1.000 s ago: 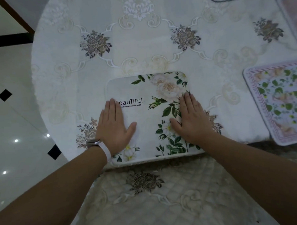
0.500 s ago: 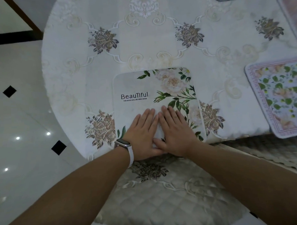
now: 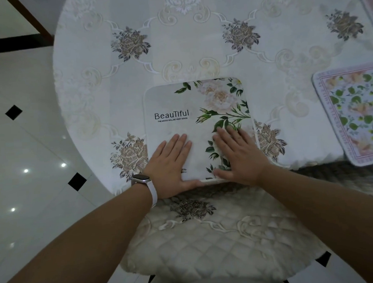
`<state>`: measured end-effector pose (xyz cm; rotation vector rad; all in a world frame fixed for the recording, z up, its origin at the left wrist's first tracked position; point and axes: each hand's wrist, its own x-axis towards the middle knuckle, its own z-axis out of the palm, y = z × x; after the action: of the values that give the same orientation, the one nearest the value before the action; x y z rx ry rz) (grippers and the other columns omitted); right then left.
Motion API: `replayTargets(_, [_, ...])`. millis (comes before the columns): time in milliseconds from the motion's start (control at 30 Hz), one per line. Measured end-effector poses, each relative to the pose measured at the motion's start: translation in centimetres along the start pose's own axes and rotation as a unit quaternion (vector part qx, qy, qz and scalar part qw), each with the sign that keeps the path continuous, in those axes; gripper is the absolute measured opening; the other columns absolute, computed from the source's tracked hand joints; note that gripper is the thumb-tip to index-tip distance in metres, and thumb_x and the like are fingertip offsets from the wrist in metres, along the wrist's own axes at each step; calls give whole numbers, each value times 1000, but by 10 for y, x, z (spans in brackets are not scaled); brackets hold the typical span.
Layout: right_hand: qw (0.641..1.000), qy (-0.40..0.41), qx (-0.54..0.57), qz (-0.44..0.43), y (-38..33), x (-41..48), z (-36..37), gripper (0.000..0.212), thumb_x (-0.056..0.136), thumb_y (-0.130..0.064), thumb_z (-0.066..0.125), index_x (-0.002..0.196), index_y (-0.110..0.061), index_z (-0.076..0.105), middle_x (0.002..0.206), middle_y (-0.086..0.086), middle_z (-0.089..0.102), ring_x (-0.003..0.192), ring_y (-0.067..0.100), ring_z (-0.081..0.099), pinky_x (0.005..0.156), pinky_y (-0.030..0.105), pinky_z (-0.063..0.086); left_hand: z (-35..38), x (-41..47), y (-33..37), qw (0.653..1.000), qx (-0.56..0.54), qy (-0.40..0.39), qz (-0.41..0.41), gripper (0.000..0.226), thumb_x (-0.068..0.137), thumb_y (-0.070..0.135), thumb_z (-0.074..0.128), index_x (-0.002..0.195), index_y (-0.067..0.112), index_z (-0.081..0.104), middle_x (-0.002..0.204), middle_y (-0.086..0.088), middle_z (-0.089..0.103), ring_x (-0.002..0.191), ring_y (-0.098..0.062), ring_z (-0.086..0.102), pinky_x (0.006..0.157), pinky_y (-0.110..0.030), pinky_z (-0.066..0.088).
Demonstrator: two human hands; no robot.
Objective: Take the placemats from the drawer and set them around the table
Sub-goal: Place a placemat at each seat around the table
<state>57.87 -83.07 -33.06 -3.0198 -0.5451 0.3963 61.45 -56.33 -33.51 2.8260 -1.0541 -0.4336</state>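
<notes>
Head view, my left hand (image 3: pixel 171 163) and right hand (image 3: pixel 238 156) pressed flat, fingers straight, on the floral placemat (image 3: pixel 192 103), near table (image 3: pixel 137 79) edge, second placemat (image 3: pixel 354 116) well right

Matt cloth on the table, gloss on the floor.

The printed placemat (image 3: pixel 175 99) looks like smooth, matt fabric with a soft rolled edge. Under it the tablecloth (image 3: pixel 178 46) is pale woven cloth, its raised embroidered flowers faintly shiny. Right of the placemat, a second placemat (image 3: pixel 354 118) looks equally matt and soft. Nearer than the placemat, the chair cushion (image 3: pixel 206 246) is quilted cloth with a slight sheen. Left of it, the floor tiles (image 3: pixel 29 146) are polished and mirror-glossy. At its near-left corner, a watch (image 3: pixel 141 178) has a smooth, plastic-looking white strap.
</notes>
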Motion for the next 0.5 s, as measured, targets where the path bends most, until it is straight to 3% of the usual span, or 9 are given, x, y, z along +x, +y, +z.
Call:
replayTargets(133, [997, -10, 9, 75, 16, -8, 1, 90, 91, -77, 16, 156, -17, -2, 163, 8, -8, 149, 25, -15, 121, 43, -4, 1, -15, -16, 998, -8, 20, -55, 96, 87, 84, 15, 155, 21, -10, 164, -2, -15, 151, -19, -16, 121, -39, -8])
replayTargets(267, [994, -31, 19, 106, 26, -18, -3, 90, 92, -75, 9, 152, -12, -12, 161, 11, -15, 148, 24, -19, 122, 41, -3, -3, -37, -30, 995, -17, -7, -101, 100, 87, 83, 10, 155, 13, -12, 163, -5, -17, 151, -19, -17, 123, -41, -1])
replayTargets(400, [989, -48, 30, 139, 22, -32, -8, 90, 93, -73, 3, 151, -8, -17, 160, 13, -21, 147, 23, -24, 119, 36, -9, -11, -55, -37, 993, -21, -27, -112, 97, 86, 82, 3, 152, 14, -18, 161, -4, -22, 149, -17, -23, 121, -36, -9])
replayTargets(500, [982, -70, 41, 170, 15, -46, -13, 89, 93, -72, 5, 152, -9, -15, 160, 12, -20, 147, 24, -20, 121, 38, -6, -24, -65, -38, 993, -43, -17, -112, 93, 93, 74, 23, 157, 11, 1, 165, -5, -8, 152, -18, -11, 124, -38, -1])
